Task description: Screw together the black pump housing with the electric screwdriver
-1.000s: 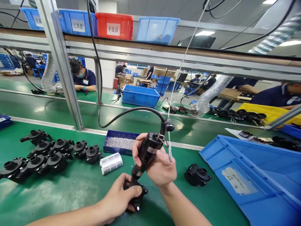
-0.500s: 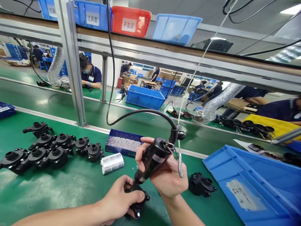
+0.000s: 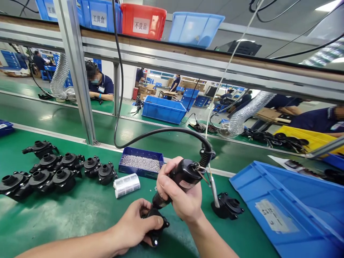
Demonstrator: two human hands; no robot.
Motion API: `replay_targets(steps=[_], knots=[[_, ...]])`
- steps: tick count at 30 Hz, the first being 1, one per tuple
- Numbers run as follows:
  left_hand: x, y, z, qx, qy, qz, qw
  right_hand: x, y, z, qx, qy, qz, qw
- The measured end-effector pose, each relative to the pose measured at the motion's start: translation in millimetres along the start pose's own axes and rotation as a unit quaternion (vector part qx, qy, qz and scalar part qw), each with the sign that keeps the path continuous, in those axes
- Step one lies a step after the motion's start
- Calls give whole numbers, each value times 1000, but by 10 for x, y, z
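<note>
My right hand (image 3: 178, 191) is wrapped round a black electric screwdriver (image 3: 185, 173), which tilts down to the left. A black cable runs from its top end, and a cord hangs there too. Under the screwdriver's tip, my left hand (image 3: 137, 224) grips a black pump-like housing (image 3: 156, 229) against the green bench. The tip meets the upper side of the housing; the exact contact point is hidden by my fingers. Just beyond lies a blue tray (image 3: 141, 163) of small silvery screws. A similar black housing (image 3: 228, 206) sits to the right of my right hand.
Several black housings (image 3: 40, 179) stand at the left of the bench. A roll of labels (image 3: 127, 185) lies before the screw tray. At the right leans a large blue bin (image 3: 285, 200). A metal post (image 3: 76, 71) and shelf rail cross the view; co-workers sit beyond.
My right hand has shifted its grip, with its fingers now closed round the screwdriver, which leans over more. My left hand and the housing stay together. The view has moved slightly.
</note>
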State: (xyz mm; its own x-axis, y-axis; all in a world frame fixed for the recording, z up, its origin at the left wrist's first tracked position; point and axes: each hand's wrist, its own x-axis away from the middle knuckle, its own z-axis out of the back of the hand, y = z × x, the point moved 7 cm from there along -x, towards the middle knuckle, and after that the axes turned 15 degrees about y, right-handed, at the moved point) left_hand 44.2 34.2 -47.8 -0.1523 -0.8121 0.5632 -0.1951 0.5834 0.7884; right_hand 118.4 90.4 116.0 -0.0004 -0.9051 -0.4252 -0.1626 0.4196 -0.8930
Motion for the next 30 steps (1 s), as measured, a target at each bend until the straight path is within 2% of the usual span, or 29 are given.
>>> replay_targets(steps=[7, 11, 16, 19, 22, 25, 30], knots=[[-39, -34, 26, -1, 10, 18, 1000, -60, -52, -52, -84, -26, -23, 996], [-44, -40, 34, -2, 10, 19, 1000, -97, -59, -86, -157, -46, -85, 983], [-53, -24, 19, -14, 2, 12, 1000, -110, -72, -87, -153, -25, -109, 982], [-46, -6, 21, -10, 2, 8, 1000, -70, -49, -123, -162, -57, -113, 979], [-27, 19, 17, -13, -6, 1, 1000, -27, -6, -101, -132, -80, -74, 985], [-15, 35, 11, -18, -11, -5, 1000, -4, 59, -15, -61, -50, -43, 996], [-9, 54, -3, -20, -16, -25, 999, 6, 95, 7, 2, -13, -36, 999]])
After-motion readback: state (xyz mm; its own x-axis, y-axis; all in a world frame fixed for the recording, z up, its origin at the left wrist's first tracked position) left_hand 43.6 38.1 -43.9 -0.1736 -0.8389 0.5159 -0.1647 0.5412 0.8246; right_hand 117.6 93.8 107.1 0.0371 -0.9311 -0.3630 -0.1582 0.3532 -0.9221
